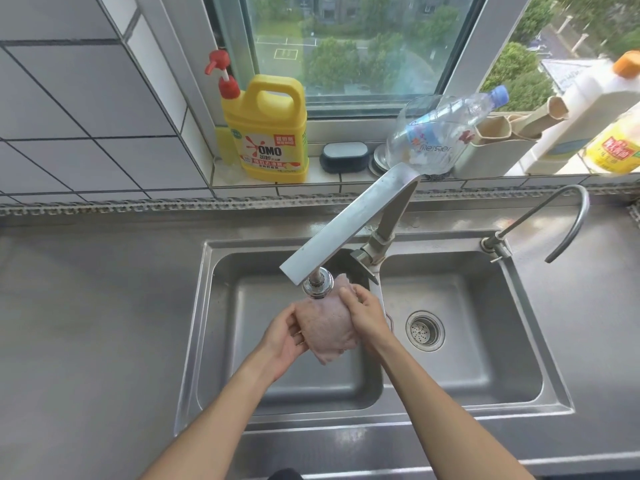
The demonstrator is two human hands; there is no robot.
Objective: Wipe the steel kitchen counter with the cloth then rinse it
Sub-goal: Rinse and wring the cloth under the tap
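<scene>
A pale pink cloth is bunched up between both my hands, directly under the faucet head over the left sink basin. My left hand grips the cloth's left side. My right hand presses on its right side and top. Whether water is running I cannot tell. The steel counter stretches to the left of the sink.
The flat faucet spout reaches over the left basin. The right basin has a drain, and a curved thin tap stands behind it. On the window sill are a yellow detergent jug, a dark soap dish, a plastic bottle and more bottles.
</scene>
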